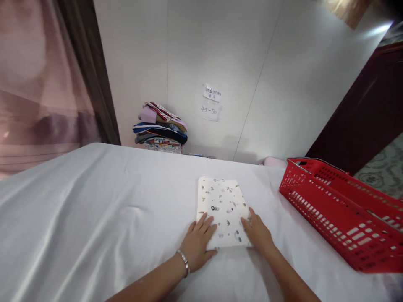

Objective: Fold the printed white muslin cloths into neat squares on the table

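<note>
A white cloth (225, 205) with small plant and animal-like prints lies folded into a flat rectangle on the white-covered surface. On its lower left edge rests my left hand (197, 243), open, with the fingers spread on the fabric and a silver bracelet at the wrist. My right hand (258, 234) touches the lower right edge. Its thumb and a finger are apart there, and some other fingers are hidden behind the hand. Whether the cloth is a garment or a sheet cannot be told.
A red plastic basket (327, 209) with metal handles stands at the right. Against the white wall is a pile of folded fabrics (161, 130). Paper labels (210, 111) are taped to the wall. A pinkish curtain (37, 84) hangs at left. Wrinkles cross the white sheet (78, 218).
</note>
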Available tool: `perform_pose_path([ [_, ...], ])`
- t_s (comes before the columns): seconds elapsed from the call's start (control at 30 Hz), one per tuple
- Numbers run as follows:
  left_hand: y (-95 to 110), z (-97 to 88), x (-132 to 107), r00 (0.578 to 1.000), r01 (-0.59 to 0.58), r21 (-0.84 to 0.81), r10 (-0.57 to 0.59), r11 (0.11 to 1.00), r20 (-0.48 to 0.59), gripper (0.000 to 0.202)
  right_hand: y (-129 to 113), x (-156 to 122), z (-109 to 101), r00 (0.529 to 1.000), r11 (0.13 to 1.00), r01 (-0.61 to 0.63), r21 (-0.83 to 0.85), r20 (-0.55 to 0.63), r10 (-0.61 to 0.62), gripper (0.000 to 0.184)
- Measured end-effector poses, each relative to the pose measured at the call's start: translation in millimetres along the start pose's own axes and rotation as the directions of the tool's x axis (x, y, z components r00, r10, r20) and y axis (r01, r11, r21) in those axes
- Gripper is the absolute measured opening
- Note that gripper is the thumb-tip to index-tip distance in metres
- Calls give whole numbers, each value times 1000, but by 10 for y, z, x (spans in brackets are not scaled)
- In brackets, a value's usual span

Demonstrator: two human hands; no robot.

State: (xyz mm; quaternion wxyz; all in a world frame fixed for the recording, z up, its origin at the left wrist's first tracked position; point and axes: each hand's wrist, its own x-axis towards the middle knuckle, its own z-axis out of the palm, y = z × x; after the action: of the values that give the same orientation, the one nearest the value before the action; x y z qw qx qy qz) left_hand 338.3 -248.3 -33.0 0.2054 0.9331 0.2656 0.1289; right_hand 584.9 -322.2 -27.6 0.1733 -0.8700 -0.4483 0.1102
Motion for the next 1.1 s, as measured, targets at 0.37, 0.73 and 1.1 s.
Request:
perform_pose_path([
  [0.37, -809, -650, -33, 984, 119, 168, -94, 979, -148, 46, -405, -742, 195, 940, 951, 151, 271, 259, -223, 73],
  [0.73, -379, -378, -165, 959, 15, 228, 50, 974, -280, 42, -939, -190, -120, 806, 729, 590, 348, -196, -558, 31],
  [1.1, -166, -54, -120, 992, 22, 209, 5, 978, -128, 53, -1491, 864, 325, 811, 821, 570, -36, 180, -556, 63],
])
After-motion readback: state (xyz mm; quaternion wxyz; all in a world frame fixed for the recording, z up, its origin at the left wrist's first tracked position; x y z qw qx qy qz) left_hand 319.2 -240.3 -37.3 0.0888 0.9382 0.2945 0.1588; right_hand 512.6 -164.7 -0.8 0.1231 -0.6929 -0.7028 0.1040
